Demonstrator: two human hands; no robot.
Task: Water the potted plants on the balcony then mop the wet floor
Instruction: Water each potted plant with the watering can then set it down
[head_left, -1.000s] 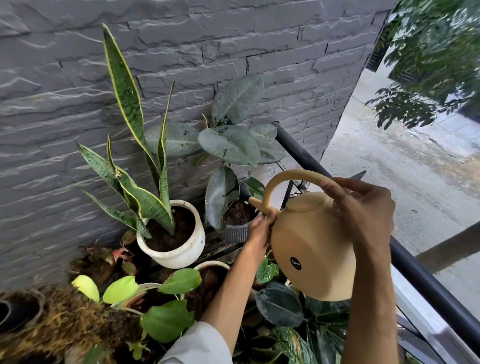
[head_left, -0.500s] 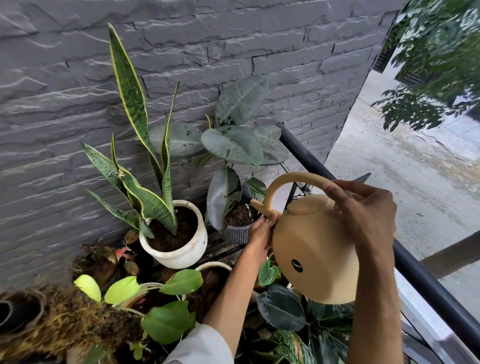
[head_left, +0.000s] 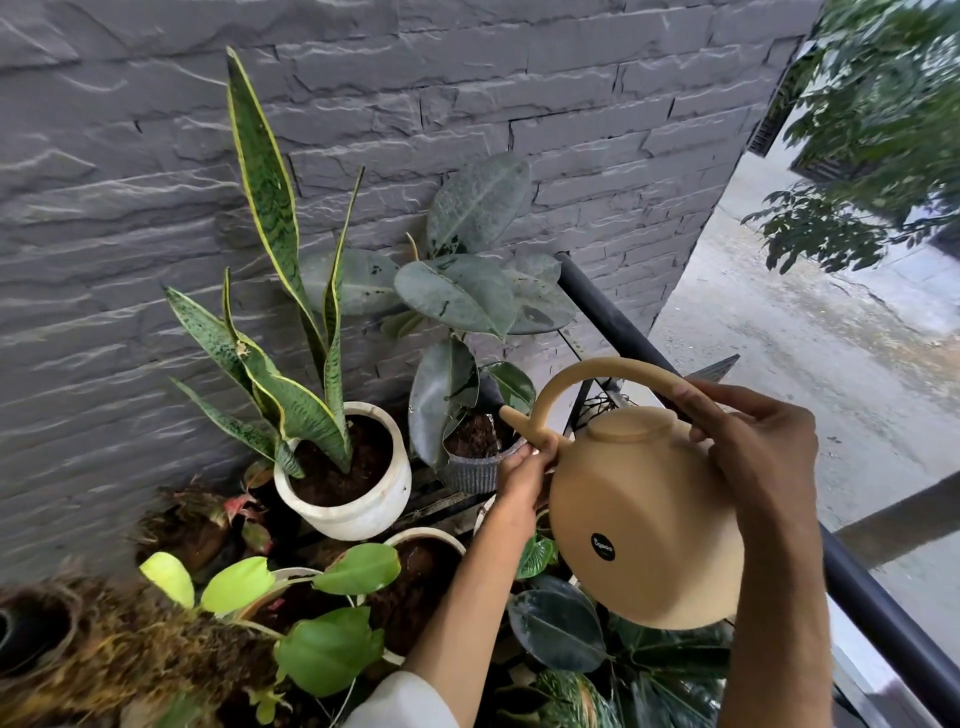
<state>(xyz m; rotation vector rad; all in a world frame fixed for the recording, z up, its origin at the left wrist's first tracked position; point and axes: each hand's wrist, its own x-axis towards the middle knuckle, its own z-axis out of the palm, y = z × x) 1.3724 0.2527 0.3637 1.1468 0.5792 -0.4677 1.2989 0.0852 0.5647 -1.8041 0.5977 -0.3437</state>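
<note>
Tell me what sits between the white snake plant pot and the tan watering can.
In the head view, a small grey ribbed pot with a broad-leaved plant sits between the white pot and the watering can, beside the left hand.

Grey stone-brick wall (head_left: 467, 93), dark railing (head_left: 883, 618), concrete street (head_left: 810, 374), daylight

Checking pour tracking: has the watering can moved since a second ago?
Yes, slightly: against the white pot, the watering can has sunk a little down and right; its spout stays over the grey pot.
</note>
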